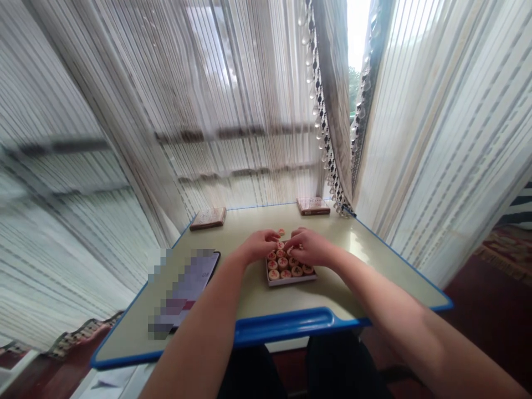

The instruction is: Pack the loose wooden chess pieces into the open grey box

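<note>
A small shallow box [291,282] on the table holds several round wooden xiangqi pieces [282,262] with red and dark characters, set in rows. My left hand [260,245] is at the box's far left corner, fingers bent and closed against a piece in the far row. From the right, my right hand [311,247] reaches over the box, its curled fingers closed at a piece and hiding part of the far rows. One single piece [281,231] shows just beyond the box, between the two hands; whether any fingertip touches it is unclear.
The pale table [249,293] has a blue rim with a raised blue tray lip [286,326] at the front. A phone [191,288], partly blurred out, lies left. Flat boxes stand at the back left [208,218] and back right [313,206]. String curtains [249,111] hang behind.
</note>
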The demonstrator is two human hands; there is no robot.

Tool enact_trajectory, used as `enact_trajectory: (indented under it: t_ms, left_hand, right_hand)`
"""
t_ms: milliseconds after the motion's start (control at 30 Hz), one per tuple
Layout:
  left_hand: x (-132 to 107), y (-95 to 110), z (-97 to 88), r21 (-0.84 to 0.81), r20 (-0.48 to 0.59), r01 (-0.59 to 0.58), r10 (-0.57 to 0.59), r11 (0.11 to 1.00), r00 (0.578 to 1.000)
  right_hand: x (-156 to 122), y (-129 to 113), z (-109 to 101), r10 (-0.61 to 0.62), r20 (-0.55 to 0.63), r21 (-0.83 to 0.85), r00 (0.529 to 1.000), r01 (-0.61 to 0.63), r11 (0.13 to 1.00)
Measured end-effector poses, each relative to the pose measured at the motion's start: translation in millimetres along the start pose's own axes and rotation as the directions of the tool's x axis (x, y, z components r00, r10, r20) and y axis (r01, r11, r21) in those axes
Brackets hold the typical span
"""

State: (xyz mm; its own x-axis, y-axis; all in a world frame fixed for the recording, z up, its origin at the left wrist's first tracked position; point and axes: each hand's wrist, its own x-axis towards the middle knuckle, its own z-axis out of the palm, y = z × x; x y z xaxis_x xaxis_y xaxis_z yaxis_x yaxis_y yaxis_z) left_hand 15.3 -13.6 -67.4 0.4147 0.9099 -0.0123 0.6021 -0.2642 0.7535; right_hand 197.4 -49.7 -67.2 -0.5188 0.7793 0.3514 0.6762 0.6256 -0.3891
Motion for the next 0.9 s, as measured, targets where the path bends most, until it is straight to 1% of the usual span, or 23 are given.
enact_trajectory:
  t_ms: [100, 233, 333, 500, 633, 900]
  left_hand:
    - [0, -3, 1.0, 0.018, 0.007, -0.016, 0.015, 1.000, 1.000]
    - [1, -7, 2.6, 0.060, 0.006, -0.033, 0.033, 0.998, 0.999]
    - [1, -5, 2.6, 0.073, -0.003, -0.032, 0.032, 0.997, 0.999]
    - [1, -3, 2.5, 0.037, 0.000, -0.025, 0.025, 0.999, 1.000]
    - [2, -4, 3.3, 0.035, 0.017, -0.030, 0.029, 0.999, 0.999]
    - [-3, 4, 2.0, 0.127, 0.024, -0.019, 0.016, 0.992, 1.000]
  right_hand:
    - [0, 0, 2, -0.023, 0.033, 0.007, 0.999, 0.023, 1.000]
    - [0, 2, 2, -0.034, 0.027, 0.010, 0.999, 0.034, 0.999]
    - [0, 2, 2, -0.047, 0.022, 0.016, 0.999, 0.047, 0.999]
    - [-1, -1, 0, -0.078, -0.018, 0.068, 0.997, 0.079, 0.995]
    - [0, 0, 1, -0.097, 0.008, 0.088, 0.995, 0.096, 0.991]
    - [0, 4, 3, -0.108, 0.040, 0.085, 0.993, 0.105, 0.991]
